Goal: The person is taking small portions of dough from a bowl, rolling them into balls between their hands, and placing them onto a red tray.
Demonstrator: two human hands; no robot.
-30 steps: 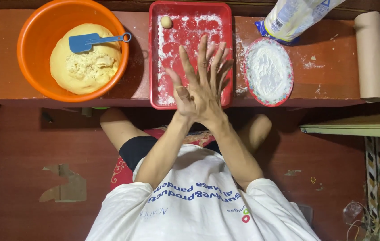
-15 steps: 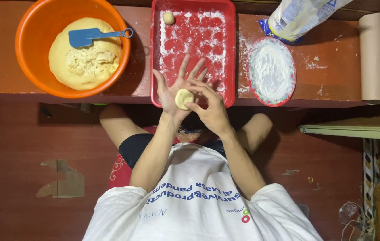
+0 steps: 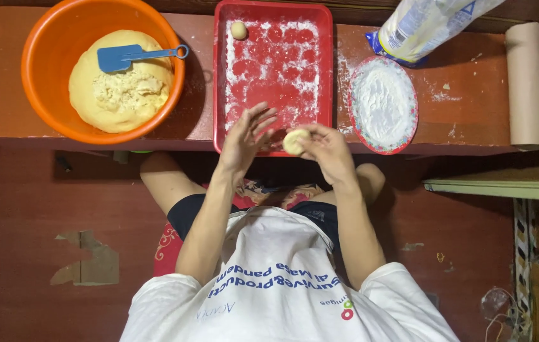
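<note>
Entry, dough rolling, red tray point(image 3: 328, 69) as landmark.

Hands: I see the right hand point(image 3: 329, 147) at the tray's near edge, fingers curled and pinching a pale dough ball point(image 3: 295, 142). The left hand point(image 3: 244, 136) is beside it, also at the near edge, fingers spread and loose, palm turned toward the ball, holding nothing.

Progress: I count one finished ball point(image 3: 238, 30) in the tray's far left corner. The rest of the tray is bare, floured, marked with round patches. The ball in hand looks shaped but not yet set down. I judge the work barely begun.

Stock left: an orange bowl point(image 3: 41, 95) left of the tray, holding a large dough mass point(image 3: 120, 95) with a blue scraper point(image 3: 124, 57) lying on it.

Around: a flour plate point(image 3: 383, 104) just right of the tray; a flour bag point(image 3: 431, 22) beyond that plate; a paper roll point(image 3: 529, 82) well to the right.

Obstructions: none between the hands and the tray.
</note>
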